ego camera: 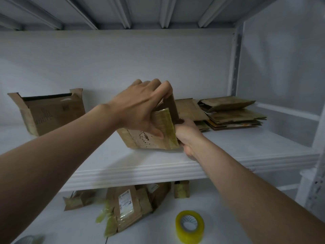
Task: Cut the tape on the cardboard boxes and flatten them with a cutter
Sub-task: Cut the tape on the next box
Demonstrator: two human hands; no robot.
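Head view shows the small brown cardboard box with yellowish tape standing tilted on the white shelf. The left hand has its grip clamped over the box's top edge, thumb pressed on the taped face. The right hand is curled at the box's right side round a small dark tool, probably the cutter; its blade is hidden. Best to steady the box against the shelf and draw the blade along the tape, away from that thumb.
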